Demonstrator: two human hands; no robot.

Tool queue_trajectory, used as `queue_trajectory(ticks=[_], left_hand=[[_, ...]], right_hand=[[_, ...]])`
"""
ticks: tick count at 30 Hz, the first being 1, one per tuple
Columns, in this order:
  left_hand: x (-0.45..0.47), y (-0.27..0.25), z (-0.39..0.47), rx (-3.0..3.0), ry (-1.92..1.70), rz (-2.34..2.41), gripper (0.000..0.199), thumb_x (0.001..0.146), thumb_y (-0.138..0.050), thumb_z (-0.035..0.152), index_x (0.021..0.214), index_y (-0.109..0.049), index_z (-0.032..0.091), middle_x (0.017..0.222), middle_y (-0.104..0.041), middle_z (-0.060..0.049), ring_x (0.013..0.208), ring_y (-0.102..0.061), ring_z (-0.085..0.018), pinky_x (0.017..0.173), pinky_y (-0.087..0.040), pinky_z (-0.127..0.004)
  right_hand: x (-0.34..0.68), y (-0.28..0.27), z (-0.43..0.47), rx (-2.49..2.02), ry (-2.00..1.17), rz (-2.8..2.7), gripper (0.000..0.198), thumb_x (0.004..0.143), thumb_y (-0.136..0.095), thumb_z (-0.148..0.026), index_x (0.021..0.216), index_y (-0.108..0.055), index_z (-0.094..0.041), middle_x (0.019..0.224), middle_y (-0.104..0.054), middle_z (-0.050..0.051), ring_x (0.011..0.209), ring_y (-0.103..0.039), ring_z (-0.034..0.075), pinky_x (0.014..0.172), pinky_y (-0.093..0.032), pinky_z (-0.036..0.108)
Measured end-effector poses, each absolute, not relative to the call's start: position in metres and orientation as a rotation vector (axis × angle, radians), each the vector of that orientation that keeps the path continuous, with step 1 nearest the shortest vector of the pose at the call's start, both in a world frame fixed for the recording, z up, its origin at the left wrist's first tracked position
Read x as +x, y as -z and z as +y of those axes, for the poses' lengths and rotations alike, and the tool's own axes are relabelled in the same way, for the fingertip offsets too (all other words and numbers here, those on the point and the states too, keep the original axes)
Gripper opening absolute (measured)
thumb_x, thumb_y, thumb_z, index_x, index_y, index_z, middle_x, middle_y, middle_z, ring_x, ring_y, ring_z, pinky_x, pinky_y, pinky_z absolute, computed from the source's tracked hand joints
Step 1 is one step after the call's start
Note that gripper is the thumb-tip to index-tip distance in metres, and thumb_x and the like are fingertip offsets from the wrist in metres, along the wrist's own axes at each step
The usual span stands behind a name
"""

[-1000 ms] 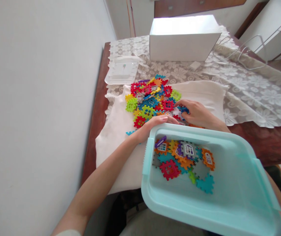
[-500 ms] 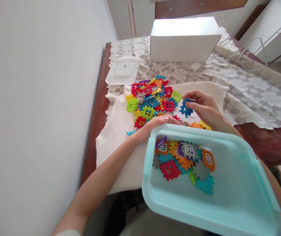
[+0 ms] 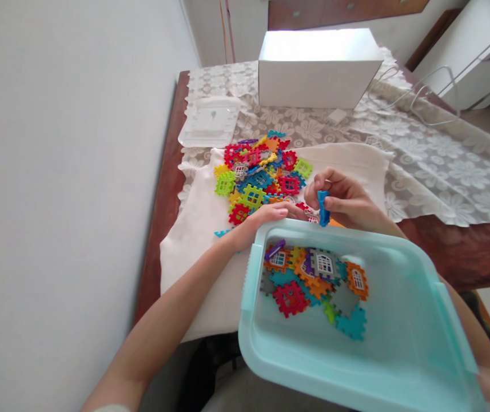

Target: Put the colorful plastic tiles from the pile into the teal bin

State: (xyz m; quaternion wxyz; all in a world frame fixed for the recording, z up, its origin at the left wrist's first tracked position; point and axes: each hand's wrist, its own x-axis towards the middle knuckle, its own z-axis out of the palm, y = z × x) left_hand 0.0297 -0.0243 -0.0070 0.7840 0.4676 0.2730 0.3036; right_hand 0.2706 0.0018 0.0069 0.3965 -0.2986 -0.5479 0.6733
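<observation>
My right hand (image 3: 344,197) pinches a blue interlocking toy tile (image 3: 323,208) between thumb and fingers, turned edge-on just above the far rim of the turquoise plastic bin (image 3: 416,337). My left hand (image 3: 273,216) lies open at the bin's far left rim, fingers stretched flat towards the right; their tips are partly hidden by the rim. Beyond it a pile of colourful notched tiles, among them a lime green window tile (image 3: 253,197) and a red window tile (image 3: 289,185), lies on white cloth. Inside the tilted bin are several tiles, including a red one (image 3: 290,298) and a grey one (image 3: 346,298).
A white box (image 3: 309,83) stands at the back of the table on a lace tablecloth (image 3: 416,154). A clear plastic lid-like tray (image 3: 208,123) lies at the back left, near the wall (image 3: 73,143). A white cable (image 3: 435,121) loops at the right.
My right hand has come down and nearer to the bin's rim, turning the blue tile from face-on to edge-on. My left hand stays by the rim; the whole view has shifted slightly.
</observation>
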Motion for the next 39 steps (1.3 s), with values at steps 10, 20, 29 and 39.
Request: queue_trajectory(ticks=[10, 20, 29, 39], left_hand=[[0.028, 0.008, -0.024, 0.999, -0.665, 0.605, 0.044, 0.084, -0.069, 0.054, 0.107, -0.081, 0.018, 0.111, -0.077, -0.011, 0.1, -0.066, -0.027, 0.089, -0.048, -0.034], [0.025, 0.008, -0.021, 1.1, -0.665, 0.59, 0.045, 0.089, -0.063, 0.052, 0.108, -0.082, 0.017, 0.121, -0.076, -0.012, 0.109, -0.066, -0.028, 0.098, -0.047, -0.035], [0.025, 0.009, -0.021, 1.109, -0.668, 0.568, 0.045, 0.088, -0.064, 0.053, 0.107, -0.082, 0.017, 0.11, -0.077, -0.011, 0.106, -0.065, -0.027, 0.099, -0.046, -0.035], [0.025, 0.008, -0.023, 1.071, -0.647, 0.584, 0.047, 0.088, -0.065, 0.054, 0.109, -0.081, 0.015, 0.111, -0.076, -0.012, 0.105, -0.066, -0.028, 0.097, -0.048, -0.035]], right_hand=[[0.266, -0.002, -0.001, -0.805, -1.711, -1.377, 0.039, 0.08, -0.094, -0.048, 0.099, -0.066, -0.028, 0.077, -0.065, -0.004, 0.061, -0.055, 0.013, 0.051, -0.044, 0.024], [0.279, -0.009, 0.002, -0.684, -1.641, -1.73, 0.032, 0.084, -0.088, -0.055, 0.084, -0.084, -0.024, 0.072, -0.072, 0.002, 0.059, -0.057, 0.014, 0.053, -0.041, 0.028], [0.288, -0.013, 0.012, -0.336, -1.636, -1.981, 0.049, 0.098, -0.067, -0.067, 0.098, -0.09, -0.025, 0.07, -0.067, 0.003, 0.06, -0.055, 0.014, 0.062, -0.04, 0.03], [0.293, -0.007, 0.006, -0.528, -1.726, -1.68, 0.045, 0.095, -0.075, -0.059, 0.077, -0.081, -0.018, 0.062, -0.063, 0.002, 0.056, -0.049, 0.013, 0.056, -0.032, 0.031]])
